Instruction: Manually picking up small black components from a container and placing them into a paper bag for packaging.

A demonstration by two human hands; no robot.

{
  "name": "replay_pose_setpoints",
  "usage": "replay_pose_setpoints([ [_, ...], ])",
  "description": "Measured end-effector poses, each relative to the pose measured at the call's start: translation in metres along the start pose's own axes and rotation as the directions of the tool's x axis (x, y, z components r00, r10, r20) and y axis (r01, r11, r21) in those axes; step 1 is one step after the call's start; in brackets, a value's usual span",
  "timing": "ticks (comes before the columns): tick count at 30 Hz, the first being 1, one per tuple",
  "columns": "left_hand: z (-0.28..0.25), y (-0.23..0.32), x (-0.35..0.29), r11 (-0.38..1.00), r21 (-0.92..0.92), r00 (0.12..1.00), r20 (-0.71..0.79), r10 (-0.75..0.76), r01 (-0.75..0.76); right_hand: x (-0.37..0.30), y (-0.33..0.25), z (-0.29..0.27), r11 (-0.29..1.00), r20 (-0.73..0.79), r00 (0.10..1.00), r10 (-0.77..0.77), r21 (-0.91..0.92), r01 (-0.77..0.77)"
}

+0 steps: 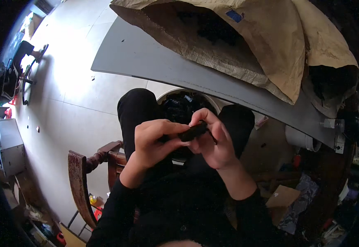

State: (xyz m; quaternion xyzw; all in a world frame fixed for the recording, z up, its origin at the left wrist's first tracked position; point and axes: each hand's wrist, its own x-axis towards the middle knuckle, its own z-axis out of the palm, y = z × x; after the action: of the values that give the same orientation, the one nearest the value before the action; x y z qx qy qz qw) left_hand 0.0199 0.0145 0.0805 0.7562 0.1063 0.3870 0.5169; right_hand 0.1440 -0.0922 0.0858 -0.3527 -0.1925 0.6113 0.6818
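Above my lap, both hands meet on a small dark, flat-looking black piece point(193, 132); I cannot make out its exact kind. My left hand point(150, 138) pinches its left end between thumb and fingers. The fingers of my right hand point(218, 142) are bent around its right end, where a thin black strip sticks out. Between my knees, below the hands, stands a round light-coloured bucket point(215, 106) holding many shiny black pieces point(181, 105). My hands and the held piece hide part of it.
A grey tabletop point(146, 53) slants across just beyond my knees, bearing open brown paper sacks point(276, 49) with dark insides. A worn wooden chair point(78, 177) stands close on my left. White boxes point(10, 144) line the far left; cardboard point(283, 196) lies at lower right.
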Motion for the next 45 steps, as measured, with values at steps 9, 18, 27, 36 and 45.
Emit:
replay_pose_setpoints([
  [9, -0.013, 0.002, -0.001, 0.998, 0.044, 0.982, 0.184, 0.032, -0.041, -0.009, -0.011, -0.004, 0.926, 0.144, 0.981, 0.127, -0.371, -0.065],
  [18, -0.023, 0.001, 0.004, 0.957, -0.282, 0.868, 0.458, 0.193, -0.065, -0.01, -0.026, 0.0, 0.74, 0.41, 0.787, 0.462, -0.667, -0.087],
  [27, -0.019, -0.001, 0.003, 0.995, 0.028, 0.965, 0.24, -0.101, 0.097, 0.036, -0.046, -0.016, 0.452, 0.422, 0.881, 0.215, -0.842, 0.293],
  [36, -0.019, -0.005, -0.004, 0.912, -0.254, 0.944, 0.147, -0.294, 0.323, 0.143, -0.087, -0.112, -0.459, 0.109, 0.753, -0.649, -0.846, -0.272],
  [45, -0.009, -0.013, -0.013, 0.817, -0.329, 0.88, 0.153, -0.449, 0.474, 0.137, -0.079, -0.133, -0.285, 0.022, 0.612, -0.79, -0.898, -0.335],
])
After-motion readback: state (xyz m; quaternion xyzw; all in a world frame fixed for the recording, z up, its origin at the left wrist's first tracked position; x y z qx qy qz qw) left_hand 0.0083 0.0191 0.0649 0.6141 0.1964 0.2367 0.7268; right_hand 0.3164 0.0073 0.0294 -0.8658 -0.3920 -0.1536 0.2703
